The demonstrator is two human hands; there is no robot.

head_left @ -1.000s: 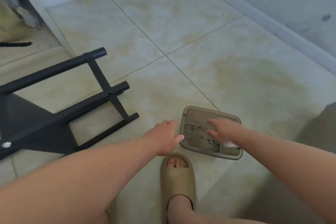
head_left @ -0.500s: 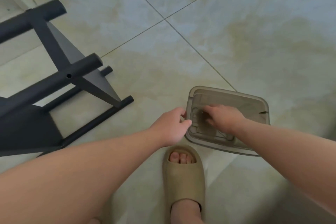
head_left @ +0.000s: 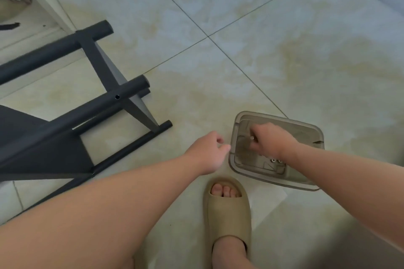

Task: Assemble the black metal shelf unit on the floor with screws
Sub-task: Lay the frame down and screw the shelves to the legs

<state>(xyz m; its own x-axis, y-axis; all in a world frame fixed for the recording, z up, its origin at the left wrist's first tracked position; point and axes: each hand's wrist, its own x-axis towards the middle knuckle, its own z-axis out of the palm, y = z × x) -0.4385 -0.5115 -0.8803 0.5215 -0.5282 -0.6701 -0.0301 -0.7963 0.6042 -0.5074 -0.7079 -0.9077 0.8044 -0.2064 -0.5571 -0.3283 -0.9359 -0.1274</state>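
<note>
One screw (head_left: 251,137) pinched in the curled right hand (head_left: 272,141)

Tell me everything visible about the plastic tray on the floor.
The tray is shallow, smoky see-through plastic, rectangular with rounded corners and moulded ridges inside. It lies flat on the tiled floor just beyond the sandal. The right hand reaches into it, pinching a small silvery screw; a few small metal pieces sit near its near edge. The left hand is by its left rim; contact is unclear.

Open floor (head_left: 196,105) between shelf frame (head_left: 109,102) and tray (head_left: 310,135); slipper (head_left: 227,209) beside tray.
</note>
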